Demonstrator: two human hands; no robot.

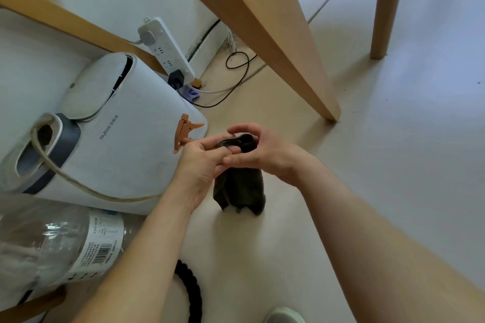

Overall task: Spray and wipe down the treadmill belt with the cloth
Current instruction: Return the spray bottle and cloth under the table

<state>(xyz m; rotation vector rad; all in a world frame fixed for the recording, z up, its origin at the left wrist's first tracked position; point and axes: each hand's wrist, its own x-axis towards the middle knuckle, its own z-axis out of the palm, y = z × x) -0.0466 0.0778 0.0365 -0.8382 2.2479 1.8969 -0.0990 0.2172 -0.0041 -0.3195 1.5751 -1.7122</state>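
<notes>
**Bottle and cloth gathered in both hands, belt out of view**

At the far left a white appliance stands against the wall with a power strip behind it, and a large clear plastic bottle lies in the near corner. None of this belongs to the job.

Just in front of the appliance is the spray bottle. Only its orange-brown trigger head shows, with the nozzle pointing away from the person. The left hand has its fingers curled round the neck below that head, hiding the body. This grip probably keeps the trigger within reach while the cloth is sorted out.

The cloth hangs between the two hands, above the pale floor. It is dark grey-green, limp and loosely folded, with its lower edge bunched. A black bunched part sits at the top; I cannot tell whether that is a loop or simply gathered fabric.

The right hand pinches that upper end, its fingers curled beneath and the thumb arched over it. It seems to be gathering the cloth into a pad for wiping.

Further right a slanted wooden leg comes down to the floor.

The treadmill belt is nowhere in view, so spraying and wiping look yet to begin.
</notes>
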